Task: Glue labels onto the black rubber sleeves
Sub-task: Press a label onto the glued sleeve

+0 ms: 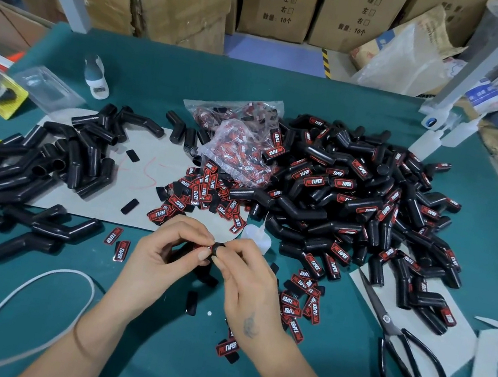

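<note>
My left hand (pixel 165 253) and my right hand (pixel 245 282) meet over the green table's front middle, pinching one black rubber sleeve (pixel 215 247) between their fingertips; most of it is hidden by the fingers. A heap of plain black sleeves (pixel 49 163) lies at the left. A larger heap of sleeves bearing red labels (pixel 353 201) fills the right. Loose red-and-black labels (pixel 201 193) are scattered in the middle and beside my right hand (pixel 302 297). A small white glue bottle (pixel 255 234) stands just behind my right fingers.
Black scissors (pixel 404 353) lie at the right front. Clear bags of labels (pixel 235 140) sit at mid table. A white cord (pixel 28 293) curves at the left front. A white bottle (pixel 96 76) and blister packaging (pixel 45 87) rest at the back left. Cardboard boxes stand behind.
</note>
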`<state>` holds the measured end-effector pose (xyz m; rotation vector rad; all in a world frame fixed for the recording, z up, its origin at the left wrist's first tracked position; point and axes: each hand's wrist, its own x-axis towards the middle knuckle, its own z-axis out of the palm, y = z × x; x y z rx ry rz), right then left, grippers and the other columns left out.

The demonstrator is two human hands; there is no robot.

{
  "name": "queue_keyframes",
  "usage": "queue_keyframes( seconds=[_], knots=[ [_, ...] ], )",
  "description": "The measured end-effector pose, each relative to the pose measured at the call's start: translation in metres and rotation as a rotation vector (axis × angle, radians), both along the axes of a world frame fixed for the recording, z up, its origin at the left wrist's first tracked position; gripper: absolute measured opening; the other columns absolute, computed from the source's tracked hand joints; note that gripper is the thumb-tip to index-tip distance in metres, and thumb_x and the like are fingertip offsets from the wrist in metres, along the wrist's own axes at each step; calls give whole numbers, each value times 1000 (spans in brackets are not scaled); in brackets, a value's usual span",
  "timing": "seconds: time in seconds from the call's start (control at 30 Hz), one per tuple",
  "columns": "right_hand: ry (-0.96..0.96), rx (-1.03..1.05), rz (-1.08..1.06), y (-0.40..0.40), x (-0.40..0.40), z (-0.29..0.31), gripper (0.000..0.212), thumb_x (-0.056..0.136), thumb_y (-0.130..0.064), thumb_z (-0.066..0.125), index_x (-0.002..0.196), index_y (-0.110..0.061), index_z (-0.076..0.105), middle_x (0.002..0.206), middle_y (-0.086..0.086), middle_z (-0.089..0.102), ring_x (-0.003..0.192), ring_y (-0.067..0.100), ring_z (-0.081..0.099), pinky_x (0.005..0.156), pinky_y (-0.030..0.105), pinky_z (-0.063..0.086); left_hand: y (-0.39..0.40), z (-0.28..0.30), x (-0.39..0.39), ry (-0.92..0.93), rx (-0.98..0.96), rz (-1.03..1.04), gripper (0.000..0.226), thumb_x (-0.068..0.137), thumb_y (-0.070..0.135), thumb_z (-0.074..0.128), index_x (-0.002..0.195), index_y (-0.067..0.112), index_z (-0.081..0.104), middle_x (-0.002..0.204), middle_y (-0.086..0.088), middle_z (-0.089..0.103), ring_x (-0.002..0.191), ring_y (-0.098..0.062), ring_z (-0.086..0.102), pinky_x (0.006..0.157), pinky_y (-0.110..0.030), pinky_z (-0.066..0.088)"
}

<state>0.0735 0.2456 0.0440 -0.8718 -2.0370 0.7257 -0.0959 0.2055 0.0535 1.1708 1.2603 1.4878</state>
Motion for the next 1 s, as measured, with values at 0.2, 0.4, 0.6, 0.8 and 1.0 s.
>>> queue_keyframes(
  seconds=[0.2, 0.4, 0.6, 0.8, 1.0],
  knots=[
    [33, 4, 20, 0, 0, 1, 25, 99, 4, 49, 112, -12, 63, 106, -3, 54, 88, 18, 56, 76, 40, 55, 0, -1, 0, 91, 35, 14, 8, 89, 26, 75, 96, 30, 78, 105, 2, 69, 103, -29, 66, 92, -53, 55],
    [71, -2, 26, 1, 0, 7, 25, 98, 2, 49, 110, 1, 70, 116, 1, 58, 97, 23, 63, 87, 30, 55, -2, 0, 6, 285, 236, 115, 20, 95, 20, 72, 109, 34, 71, 110, 2, 69, 106, -26, 67, 96, -33, 53],
    [111, -4, 50, 1, 0, 5, 25, 102, -1, 47, 115, 0, 68, 121, 2, 58, 103, 23, 65, 88, 36, 59, -3, -3, 3, 383, 285, 145, 7, 96, 19, 72, 103, 19, 73, 112, -3, 70, 106, -26, 69, 94, -32, 53],
    [133, 25, 52, 2, -1, 4, 24, 103, -2, 46, 118, -8, 63, 122, -1, 56, 103, 18, 64, 89, 33, 59, -3, -1, 6, 332, 279, 134, 8, 98, 25, 72, 103, 19, 74, 111, -2, 70, 106, -27, 69, 95, -32, 53],
    [257, -99, 75, -2, -5, 11, 23, 102, 0, 50, 114, 4, 69, 119, 1, 59, 106, 11, 62, 93, 21, 53, -5, 2, 6, 340, 304, 148, 9, 98, 23, 72, 107, 21, 72, 110, -2, 68, 105, -25, 68, 95, -30, 52]
  ],
)
